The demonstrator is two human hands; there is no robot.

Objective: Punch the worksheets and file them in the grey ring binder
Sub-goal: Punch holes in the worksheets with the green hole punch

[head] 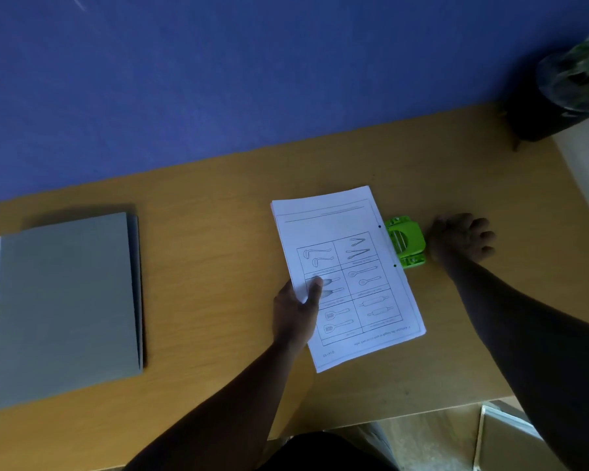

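The worksheets cover the left hand's fingers; only its thumb shows, pinching the stack's near-left edge. Beyond the sheets' far side sits a green hole punch, its mouth hidden. The right hand rests just right of it, fingers loosely spread. The grey ring binder lies closed, well left.

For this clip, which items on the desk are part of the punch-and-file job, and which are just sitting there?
Part of the job:
- worksheets, pinched by the left hand, two holes showing along one edge
- green hole punch, beside the right hand
- grey ring binder, shut, lying apart

Just lying about:
- dark pot at the desk's far corner
- boxes below the desk edge
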